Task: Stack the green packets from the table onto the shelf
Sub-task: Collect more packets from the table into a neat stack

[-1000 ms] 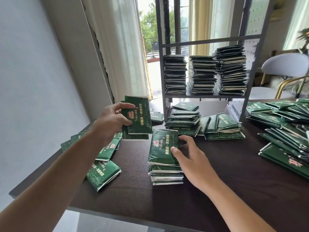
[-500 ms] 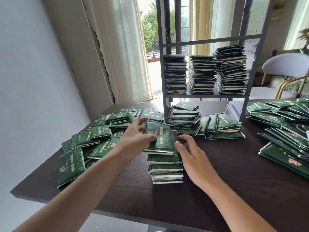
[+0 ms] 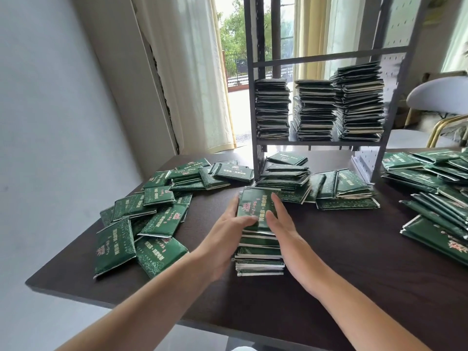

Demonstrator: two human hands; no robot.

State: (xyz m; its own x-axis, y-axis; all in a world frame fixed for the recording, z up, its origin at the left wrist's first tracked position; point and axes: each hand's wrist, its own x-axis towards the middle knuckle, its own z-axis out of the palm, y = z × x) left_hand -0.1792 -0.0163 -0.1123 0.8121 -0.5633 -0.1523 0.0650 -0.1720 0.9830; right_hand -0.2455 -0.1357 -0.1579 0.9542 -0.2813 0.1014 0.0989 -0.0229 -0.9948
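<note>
On the shelf [image 3: 321, 142] at the back of the counter [image 3: 342, 274], three tall stacks of green packets [image 3: 315, 110] are already set side by side, the right-hand one the tallest and a little ragged at its edges. That much of the task can be judged done. A good deal is left. A loose heap of packets [image 3: 141, 219] is spread over the left part of the counter, many overlapping and lying at odd angles. Another low pile [image 3: 314, 183] is gathered under the shelf, between its legs, and a further spread [image 3: 435, 188] is seen along the right edge, partly cut off by the frame.

Near the front of the counter a fresh stack [image 3: 258, 239] is being squared up. The left hand [image 3: 228, 231] is laid against its left side, fingers nearly straight and thumb resting across the top packet. The right hand [image 3: 283, 229] is pressed flat against the right side, fingers extended along the top edge. Nothing is pinched or lifted by either hand; the stack is merely steadied between two opened palms, and it rests on the counter.

By this reckoning the work is judged to be somewhere past the middle, though the number of packets beyond the right edge cannot be told. The stack between the hands is not yet on the shelf.
</note>
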